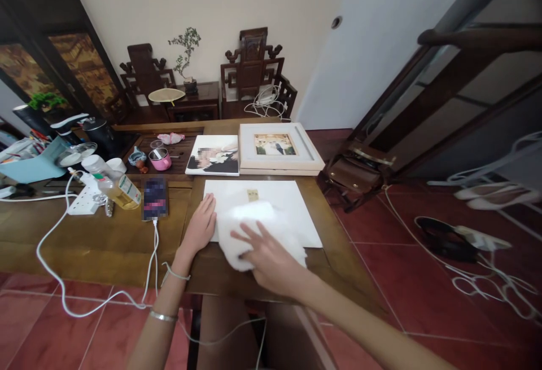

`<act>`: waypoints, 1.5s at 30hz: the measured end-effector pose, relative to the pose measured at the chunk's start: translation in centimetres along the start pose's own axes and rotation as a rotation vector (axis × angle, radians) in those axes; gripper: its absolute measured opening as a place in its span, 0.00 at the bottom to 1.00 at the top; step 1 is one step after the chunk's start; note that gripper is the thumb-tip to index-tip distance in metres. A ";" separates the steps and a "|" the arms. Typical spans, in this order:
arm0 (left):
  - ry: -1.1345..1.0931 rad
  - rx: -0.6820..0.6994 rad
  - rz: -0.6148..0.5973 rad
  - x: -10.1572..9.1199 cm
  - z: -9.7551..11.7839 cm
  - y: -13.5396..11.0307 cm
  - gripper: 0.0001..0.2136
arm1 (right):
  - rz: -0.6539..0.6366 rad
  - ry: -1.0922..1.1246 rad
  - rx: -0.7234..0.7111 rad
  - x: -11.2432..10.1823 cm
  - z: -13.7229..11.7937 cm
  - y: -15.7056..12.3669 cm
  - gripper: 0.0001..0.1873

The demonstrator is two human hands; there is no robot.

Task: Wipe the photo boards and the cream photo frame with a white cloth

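A white board (271,197) lies flat on the wooden table (105,246) in front of me, with a small metal hanger near its far edge. My left hand (201,226) rests flat at the board's left edge, fingers stretched out. My right hand (265,260) presses a white cloth (258,226) down onto the board's near side, fingers spread over the cloth.
Behind the board lie a photo print (214,155) and a stack of white picture frames (277,149). A phone (154,199) on a white cable, a power strip (82,200), a bottle (122,192), a pink pot (160,159) and cups crowd the left. Carved chairs stand beyond.
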State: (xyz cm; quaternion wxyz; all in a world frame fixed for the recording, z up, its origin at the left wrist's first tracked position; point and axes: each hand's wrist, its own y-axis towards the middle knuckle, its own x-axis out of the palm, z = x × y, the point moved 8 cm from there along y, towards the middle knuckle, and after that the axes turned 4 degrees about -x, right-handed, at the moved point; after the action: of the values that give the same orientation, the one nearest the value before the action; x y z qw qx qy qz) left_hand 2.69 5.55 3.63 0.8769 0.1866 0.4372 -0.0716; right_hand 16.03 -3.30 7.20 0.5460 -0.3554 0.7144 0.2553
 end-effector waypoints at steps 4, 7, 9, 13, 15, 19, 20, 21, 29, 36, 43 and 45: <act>-0.001 0.008 0.001 0.1 -0.1 0.0 0.23 | 0.062 -0.076 0.143 -2.2 5.0 3.4 0.26; -0.086 -0.025 0.019 -0.2 -0.4 0.1 0.23 | 0.065 -0.137 0.256 -2.4 6.4 6.5 0.25; -0.175 -0.080 0.024 -0.5 -0.7 0.1 0.23 | 0.076 -0.162 0.262 -1.9 5.4 7.8 0.23; -0.302 -0.170 0.067 -1.4 -1.1 0.0 0.25 | 0.087 -0.182 0.050 -0.3 0.6 7.2 0.19; -0.317 -0.191 0.074 -1.4 -1.0 0.0 0.26 | 0.046 -0.156 -0.060 0.4 -1.4 5.3 0.17; -0.253 -0.115 0.017 -0.8 -0.1 0.0 0.25 | -0.043 -0.050 -0.163 -0.2 -2.4 1.3 0.19; -0.219 -0.085 0.002 -0.6 0.2 0.0 0.24 | -0.049 -0.026 -0.146 -0.7 -1.8 0.7 0.20; -0.183 -0.062 -0.008 -0.4 0.4 -0.1 0.24 | -0.043 -0.012 -0.110 -1.2 -1.0 0.4 0.21; -0.069 -0.029 0.005 0.0 0.3 0.1 0.21 | 0.047 0.003 0.178 -4.1 7.4 6.1 0.25; -0.042 0.012 0.043 -0.4 0.3 0.1 0.20 | 0.018 0.028 0.149 -5.1 6.9 14.5 0.17; -0.029 0.023 0.020 -0.1 0.1 0.0 0.21 | 0.021 0.033 0.257 -6.5 11.1 10.7 0.21; -0.038 0.025 0.023 -0.1 0.1 -0.1 0.21 | 0.041 0.029 0.306 -6.8 13.3 7.6 0.23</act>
State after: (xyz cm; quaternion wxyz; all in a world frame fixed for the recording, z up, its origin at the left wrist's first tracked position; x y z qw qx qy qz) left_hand 2.70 5.45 3.74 0.8833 0.2013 0.4175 -0.0707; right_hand 19.07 12.96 9.97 0.5779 -0.2570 0.7600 0.1496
